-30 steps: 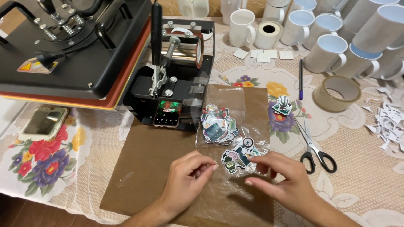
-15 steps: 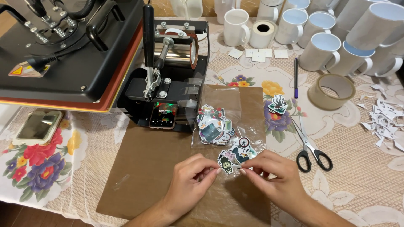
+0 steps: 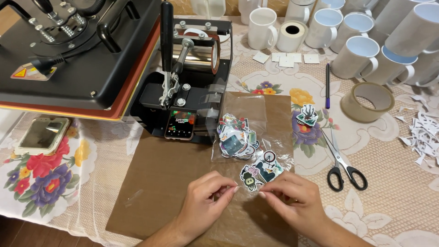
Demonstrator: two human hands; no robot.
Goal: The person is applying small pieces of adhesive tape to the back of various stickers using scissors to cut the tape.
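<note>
Head view: left hand (image 3: 206,201) and right hand (image 3: 292,201) both pinch the near edge of a clear bag (image 3: 249,137) of stickers (image 3: 238,137), fingers narrow, on brown paper (image 3: 169,183). Scissors (image 3: 343,164) lie right of the right hand; mug press (image 3: 192,77) sits beyond the left.

Both hands pinch a clear bag of stickers on brown paper.

The left hand (image 3: 206,201) and right hand (image 3: 292,199) grip the clear plastic bag (image 3: 247,132) near its lower edge, stickers (image 3: 238,139) inside; scissors (image 3: 340,162) lie just right, a mug press (image 3: 192,68) behind.
</note>
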